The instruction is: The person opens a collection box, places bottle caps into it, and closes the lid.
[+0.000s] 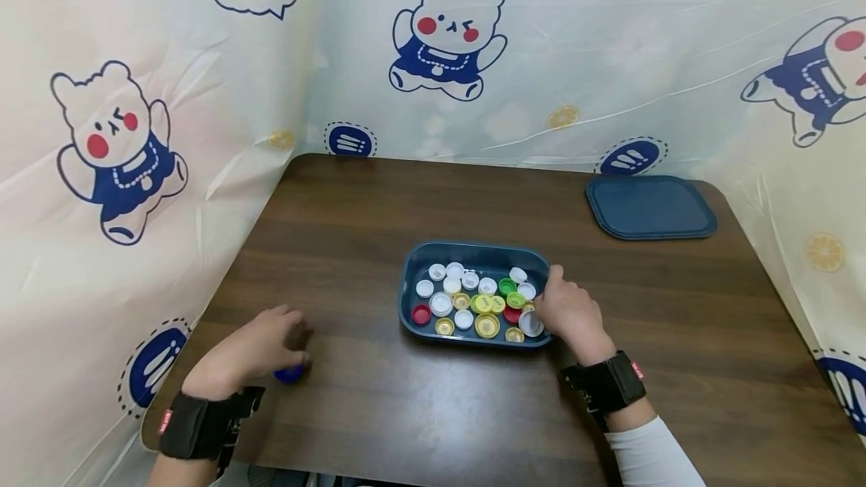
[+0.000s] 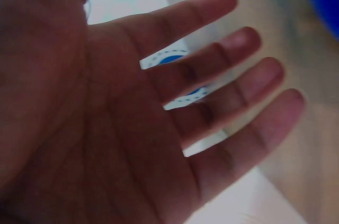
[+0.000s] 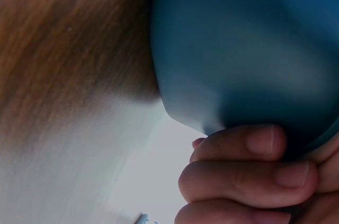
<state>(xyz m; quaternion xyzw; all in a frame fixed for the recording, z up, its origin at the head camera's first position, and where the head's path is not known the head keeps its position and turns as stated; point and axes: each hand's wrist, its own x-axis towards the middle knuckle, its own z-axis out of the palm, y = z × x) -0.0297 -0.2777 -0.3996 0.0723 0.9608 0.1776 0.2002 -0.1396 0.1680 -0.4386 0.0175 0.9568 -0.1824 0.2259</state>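
My right hand (image 1: 568, 310) grips the right end of a dark blue tray (image 1: 473, 248), its curled fingers (image 3: 249, 181) against the tray's outer wall (image 3: 249, 49) in the right wrist view. Inside the tray lie many bottle caps: white ones (image 1: 441, 303), yellow ones (image 1: 487, 325), green ones (image 1: 507, 286) and red ones (image 1: 421, 313). At the left of the table my left hand (image 1: 260, 340) hovers beside a small blue object (image 1: 289, 374), partly hidden under the thumb. The left wrist view shows its fingers (image 2: 259, 81) straight and spread, with the blue object (image 2: 326, 1) beyond them.
A second flat blue tray or lid (image 1: 651, 207) lies at the table's back right corner. The brown wooden table (image 1: 379, 412) ends at a printed curtain (image 1: 352, 51) behind and on both sides.
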